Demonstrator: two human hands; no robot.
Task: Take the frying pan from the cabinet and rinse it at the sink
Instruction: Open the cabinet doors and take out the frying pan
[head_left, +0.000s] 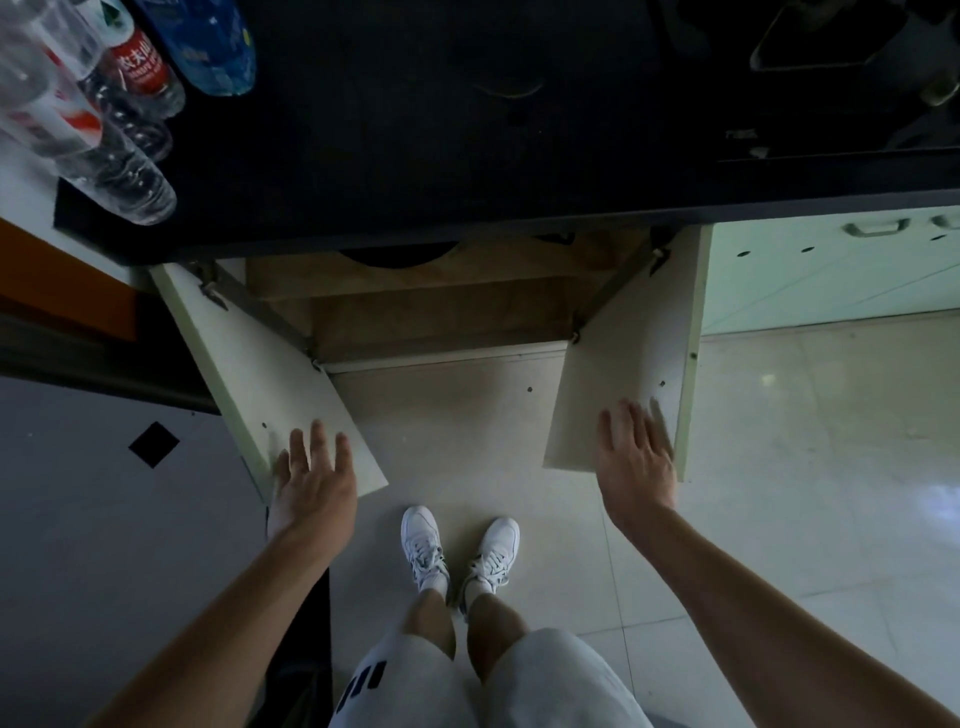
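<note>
Both doors stand wide open under the dark counter (467, 156). Left hand (311, 483) rests flat on the left door (270, 364), right hand (636, 467) on the right door (613, 374) — fingers straight, gripping nothing. Far inside the cabinet (441, 317) there's a dark round shape (400, 257) — can't tell if it's the frying pan.

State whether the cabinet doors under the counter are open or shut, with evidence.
Open: the left door and right door stand swung outward, showing the shelf inside.

A home kitchen: dark countertop (467, 156) over an open base cabinet (441, 312), tiled floor (779, 441), water bottles (104, 104) far left.
</note>
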